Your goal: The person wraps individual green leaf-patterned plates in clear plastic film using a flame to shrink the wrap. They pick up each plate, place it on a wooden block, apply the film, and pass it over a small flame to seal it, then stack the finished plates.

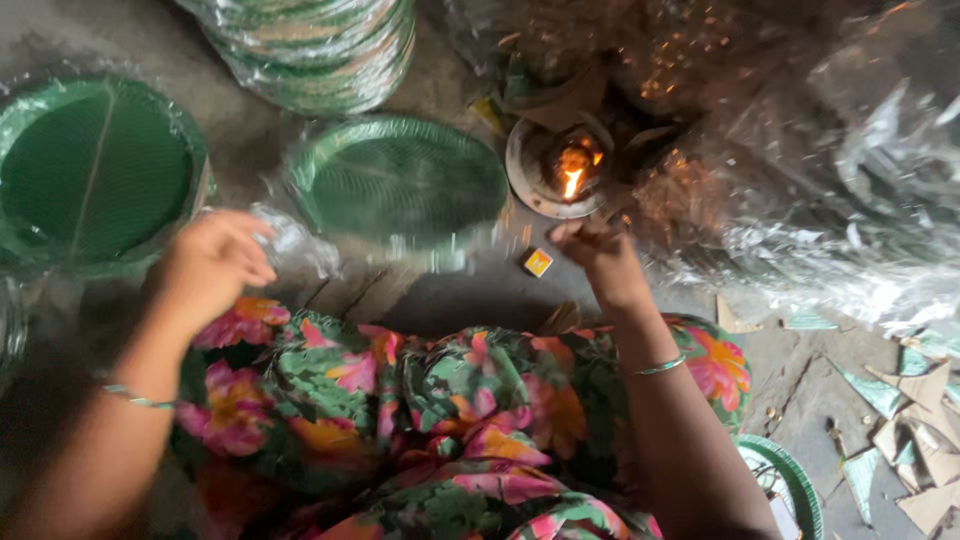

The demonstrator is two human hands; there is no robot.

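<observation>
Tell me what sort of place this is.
Probably a small floor-level workshop where paper plates get packed. Stacks of green leaf-pattern plates sit wrapped in clear plastic film, a small flame lamp burns near the right hand, and paper offcuts litter the ground.

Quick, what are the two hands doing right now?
Left hand: curled shut on the clear plastic wrap around the green plates.
Right hand: fingers pinched near the small flame; grip cannot be told.

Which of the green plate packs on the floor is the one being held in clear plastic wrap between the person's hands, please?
The middle pack, just left of the small flame. Its plastic wrap runs to the left hand; the far-left pack and top stack lie untouched.
</observation>
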